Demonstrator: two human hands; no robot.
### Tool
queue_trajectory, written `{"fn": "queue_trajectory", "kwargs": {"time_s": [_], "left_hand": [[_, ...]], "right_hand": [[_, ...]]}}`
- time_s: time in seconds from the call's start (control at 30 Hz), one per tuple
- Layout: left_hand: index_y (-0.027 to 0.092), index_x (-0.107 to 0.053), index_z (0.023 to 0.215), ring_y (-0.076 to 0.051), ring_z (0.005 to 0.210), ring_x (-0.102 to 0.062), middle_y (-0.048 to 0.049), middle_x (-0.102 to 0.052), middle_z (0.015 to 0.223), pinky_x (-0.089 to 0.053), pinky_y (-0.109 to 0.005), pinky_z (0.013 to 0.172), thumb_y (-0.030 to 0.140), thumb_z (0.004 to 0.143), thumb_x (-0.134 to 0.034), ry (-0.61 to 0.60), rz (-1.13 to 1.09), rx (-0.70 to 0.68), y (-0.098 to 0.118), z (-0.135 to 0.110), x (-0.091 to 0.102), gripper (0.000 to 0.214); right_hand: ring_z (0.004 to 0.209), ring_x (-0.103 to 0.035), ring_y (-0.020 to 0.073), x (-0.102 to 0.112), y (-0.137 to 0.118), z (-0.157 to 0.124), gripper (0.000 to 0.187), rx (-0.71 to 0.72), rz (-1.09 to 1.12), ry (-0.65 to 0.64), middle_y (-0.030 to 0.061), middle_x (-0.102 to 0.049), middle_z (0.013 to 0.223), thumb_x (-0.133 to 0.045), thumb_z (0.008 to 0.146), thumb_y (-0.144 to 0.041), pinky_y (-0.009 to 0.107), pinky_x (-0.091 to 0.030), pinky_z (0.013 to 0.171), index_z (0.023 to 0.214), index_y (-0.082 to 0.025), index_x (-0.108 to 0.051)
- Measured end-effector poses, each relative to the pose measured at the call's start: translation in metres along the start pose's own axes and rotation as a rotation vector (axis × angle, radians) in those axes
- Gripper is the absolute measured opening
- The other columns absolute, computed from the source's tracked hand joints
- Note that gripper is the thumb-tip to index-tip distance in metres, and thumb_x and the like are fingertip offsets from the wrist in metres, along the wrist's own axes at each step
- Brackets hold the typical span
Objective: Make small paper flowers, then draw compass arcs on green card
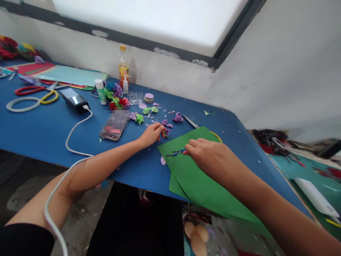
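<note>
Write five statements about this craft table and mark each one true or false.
1. The right hand holds a small blue tool on the green paper sheet. True.
2. The left hand lies flat on the green paper sheet. False: it is on the blue table beside the sheet, fingertips at some paper scraps.
3. A white cable runs to the dark device. True.
4. The bottle by the wall has a red cap. False: its cap is yellow.
5. The glue stick lies on its side. False: it stands upright.
</note>
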State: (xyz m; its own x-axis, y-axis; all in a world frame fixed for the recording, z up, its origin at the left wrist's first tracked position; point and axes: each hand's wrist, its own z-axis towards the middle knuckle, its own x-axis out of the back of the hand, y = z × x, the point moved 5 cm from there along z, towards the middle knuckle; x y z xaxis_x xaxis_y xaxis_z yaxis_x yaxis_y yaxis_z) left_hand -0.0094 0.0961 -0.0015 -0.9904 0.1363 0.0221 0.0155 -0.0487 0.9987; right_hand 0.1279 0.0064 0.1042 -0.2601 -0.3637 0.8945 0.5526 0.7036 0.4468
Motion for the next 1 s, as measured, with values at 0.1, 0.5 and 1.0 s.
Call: {"fn": "queue_trajectory", "kwargs": {"time_s": [0.1, 0.5, 1.0], "left_hand": [[0.015, -0.053, 0.073, -0.005, 0.04, -0.045, 0.0042, -0.057, 0.056, -0.035, -0.017, 0.044, 0.012, 0.09, -0.041, -0.02, 0.032, -0.022, 0.0, 0.0, -0.001, 0.02], [0.015, -0.058, 0.081, -0.01, 0.05, -0.053, -0.0002, -0.063, 0.067, -0.04, -0.021, 0.053, 0.022, 0.091, -0.037, -0.093, 0.302, -0.156, -0.008, 0.001, -0.005, 0.024], [0.016, -0.019, 0.15, -0.031, 0.147, -0.002, -0.0121, -0.005, 0.158, 0.0, -0.061, 0.113, 0.062, 0.072, -0.064, -0.682, 1.098, -0.138, -0.007, -0.026, -0.021, 0.1]], "right_hand": [[0.064, -0.056, 0.017, 0.0, 0.011, -0.002, 0.022, 0.021, -0.018, -0.021, 0.0027, -0.061, 0.063, -0.057, 0.081, -0.004, 0.03, -0.03, 0.052, 0.065, -0.019, -0.06], [0.071, -0.063, 0.0181, 0.0, 0.026, 0.029, 0.016, 0.162, -0.109, -0.082, 0.0023, -0.069, 0.071, -0.063, 0.077, -0.003, 0.028, -0.034, 0.053, 0.074, -0.018, -0.069], [0.071, -0.07, 0.02, -0.004, 0.105, -0.035, 0.026, -0.227, 0.469, 0.307, 0.0002, -0.074, 0.085, -0.044, 0.09, -0.027, 0.032, -0.056, 0.064, 0.095, -0.027, -0.07]]}}
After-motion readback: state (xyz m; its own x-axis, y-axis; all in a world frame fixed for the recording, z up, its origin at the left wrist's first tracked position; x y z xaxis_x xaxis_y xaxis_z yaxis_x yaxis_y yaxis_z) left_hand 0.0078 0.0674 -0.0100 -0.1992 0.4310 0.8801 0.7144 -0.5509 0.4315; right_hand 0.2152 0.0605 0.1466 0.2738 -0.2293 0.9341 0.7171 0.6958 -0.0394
